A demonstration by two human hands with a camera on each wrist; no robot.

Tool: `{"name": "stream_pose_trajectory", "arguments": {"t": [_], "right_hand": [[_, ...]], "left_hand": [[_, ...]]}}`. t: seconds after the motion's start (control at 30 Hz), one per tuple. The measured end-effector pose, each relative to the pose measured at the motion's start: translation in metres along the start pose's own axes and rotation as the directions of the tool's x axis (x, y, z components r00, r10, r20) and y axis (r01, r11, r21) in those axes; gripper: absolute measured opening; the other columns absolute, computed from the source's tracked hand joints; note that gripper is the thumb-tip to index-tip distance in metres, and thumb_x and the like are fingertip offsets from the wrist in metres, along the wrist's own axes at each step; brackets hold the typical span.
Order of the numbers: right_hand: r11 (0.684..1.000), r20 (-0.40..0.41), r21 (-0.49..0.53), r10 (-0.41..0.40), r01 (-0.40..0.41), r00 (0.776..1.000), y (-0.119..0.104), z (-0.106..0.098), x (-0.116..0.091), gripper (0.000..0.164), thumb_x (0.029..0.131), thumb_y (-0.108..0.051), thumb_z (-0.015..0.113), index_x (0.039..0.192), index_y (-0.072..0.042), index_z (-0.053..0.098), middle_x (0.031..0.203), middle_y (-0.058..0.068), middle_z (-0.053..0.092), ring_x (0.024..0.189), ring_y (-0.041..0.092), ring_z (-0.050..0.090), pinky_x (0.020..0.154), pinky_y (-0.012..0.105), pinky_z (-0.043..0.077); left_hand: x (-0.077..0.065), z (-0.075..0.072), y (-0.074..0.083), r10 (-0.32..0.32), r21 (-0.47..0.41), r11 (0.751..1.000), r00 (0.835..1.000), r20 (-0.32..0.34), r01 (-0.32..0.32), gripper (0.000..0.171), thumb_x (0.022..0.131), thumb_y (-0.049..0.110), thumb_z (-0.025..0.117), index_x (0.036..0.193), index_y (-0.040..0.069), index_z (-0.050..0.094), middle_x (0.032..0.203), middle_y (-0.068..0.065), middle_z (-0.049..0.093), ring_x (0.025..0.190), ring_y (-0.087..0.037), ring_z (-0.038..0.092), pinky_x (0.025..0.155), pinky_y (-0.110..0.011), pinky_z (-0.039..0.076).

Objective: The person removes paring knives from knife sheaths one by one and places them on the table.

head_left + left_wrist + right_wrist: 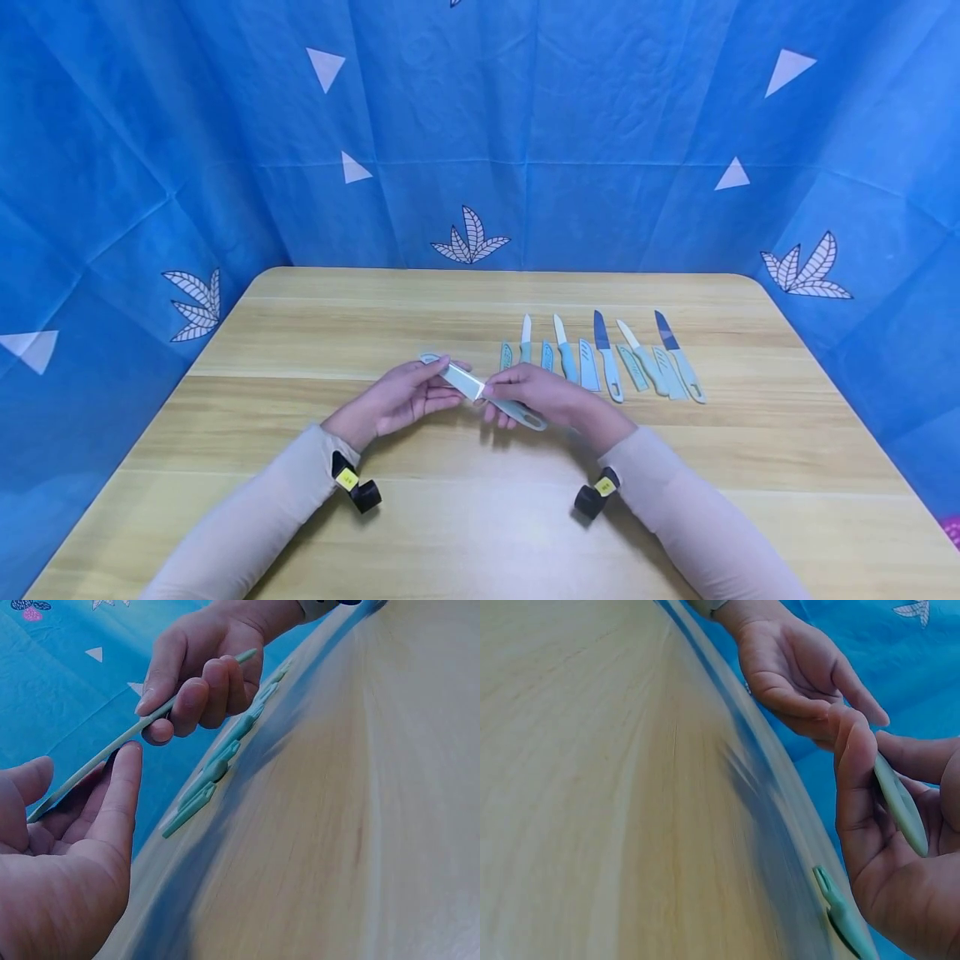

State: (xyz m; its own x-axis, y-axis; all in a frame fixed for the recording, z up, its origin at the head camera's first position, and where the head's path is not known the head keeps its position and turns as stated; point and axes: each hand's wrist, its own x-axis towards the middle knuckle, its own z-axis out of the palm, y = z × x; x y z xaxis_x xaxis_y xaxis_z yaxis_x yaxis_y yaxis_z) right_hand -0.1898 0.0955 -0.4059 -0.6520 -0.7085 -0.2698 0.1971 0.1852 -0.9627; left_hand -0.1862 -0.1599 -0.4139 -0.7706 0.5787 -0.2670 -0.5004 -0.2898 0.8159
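A knife with a pale green handle (522, 414) and a shiny, light blade (465, 382) is held above the table between both hands. My right hand (536, 392) grips the handle, with the thumb on top and the fingers curled beneath. My left hand (412, 396) pinches the blade end between thumb and fingers, and a pale green tip shows past the thumb. Seen edge-on in the left wrist view, the knife (94, 761) makes a thin, slanting line from one hand to the other.
On the wooden table (300, 417), several knives (607, 367) with green handles lie in a row beyond my right hand, alternating with flat green blade sheaths (588, 367). Some blades are white, others dark blue. A blue patterned curtain (480, 125) surrounds the table's back and sides.
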Motion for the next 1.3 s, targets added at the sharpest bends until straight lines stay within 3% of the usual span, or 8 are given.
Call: {"name": "stream_pose_trajectory", "arguments": {"t": [0.33, 0.63, 1.07, 1.3], "right_hand": [[1.000, 0.045, 0.004, 0.011, -0.011, 0.999, 0.002, -0.008, -0.008, 0.029, 0.101, -0.015, 0.054, 0.120, 0.004, 0.064, 0.093, 0.021, 0.069, 0.068, 0.017, 0.063, 0.061, 0.025, 0.057], [1.000, 0.072, 0.007, 0.019, -0.020, 0.997, 0.000, -0.011, -0.013, 0.032, 0.099, -0.017, 0.058, 0.118, 0.008, 0.064, 0.090, 0.017, 0.070, 0.067, 0.016, 0.062, 0.060, 0.024, 0.056], [0.999, 0.058, 0.019, 0.031, -0.032, 0.998, 0.000, -0.012, -0.014, 0.030, 0.099, -0.016, 0.058, 0.116, 0.008, 0.064, 0.098, 0.023, 0.069, 0.072, 0.018, 0.066, 0.065, 0.026, 0.059], [0.999, 0.052, 0.015, 0.046, -0.047, 0.998, 0.001, -0.011, -0.014, 0.028, 0.100, -0.016, 0.057, 0.115, 0.006, 0.066, 0.100, 0.027, 0.068, 0.074, 0.020, 0.068, 0.067, 0.028, 0.060]], "left_hand": [[0.000, 0.003, -0.005, -0.004, -0.046, 0.999, 0.997, 0.075, 0.007, 0.042, 0.104, 0.029, 0.049, 0.128, -0.006, 0.055, 0.119, -0.027, 0.062, 0.110, -0.033, 0.064, 0.103, -0.040, 0.046], [0.001, 0.004, -0.010, -0.011, -0.073, 0.997, 0.996, 0.084, 0.018, 0.044, 0.103, 0.031, 0.050, 0.128, -0.004, 0.056, 0.123, -0.028, 0.060, 0.114, -0.034, 0.061, 0.104, -0.041, 0.045], [0.004, 0.003, -0.016, 0.013, -0.102, 0.995, 0.994, 0.111, -0.001, 0.041, 0.104, 0.031, 0.048, 0.125, -0.003, 0.059, 0.124, -0.027, 0.060, 0.114, -0.033, 0.062, 0.105, -0.040, 0.045], [0.003, 0.002, -0.021, 0.006, -0.133, 0.991, 0.995, 0.103, 0.008, 0.049, 0.105, 0.031, 0.046, 0.135, -0.008, 0.048, 0.126, -0.028, 0.058, 0.116, -0.033, 0.060, 0.106, -0.040, 0.043]]}}
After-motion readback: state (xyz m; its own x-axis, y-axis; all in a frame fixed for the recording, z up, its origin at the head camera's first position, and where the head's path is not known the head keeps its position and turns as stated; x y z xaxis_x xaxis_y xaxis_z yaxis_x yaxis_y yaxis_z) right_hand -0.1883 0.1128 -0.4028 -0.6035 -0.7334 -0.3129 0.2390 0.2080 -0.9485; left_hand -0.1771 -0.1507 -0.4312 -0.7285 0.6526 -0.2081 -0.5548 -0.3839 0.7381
